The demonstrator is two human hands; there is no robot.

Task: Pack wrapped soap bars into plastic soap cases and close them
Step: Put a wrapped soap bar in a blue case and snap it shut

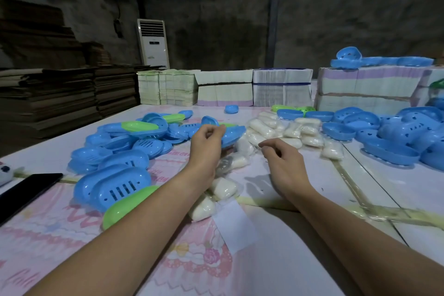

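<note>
My left hand grips a blue soap case by its near edge, held just above the table. My right hand hovers over the table with fingers loosely curled and nothing in it, close to the wrapped white soap bars. More wrapped bars lie under and beside my left forearm. A heap of blue and green case parts lies to the left. Another heap of blue perforated case parts lies to the right.
A black phone lies at the table's left edge. Bundled stacks of printed paper line the far edge, some with blue cases on top. Flattened cardboard is piled at left. A white floor air conditioner stands behind.
</note>
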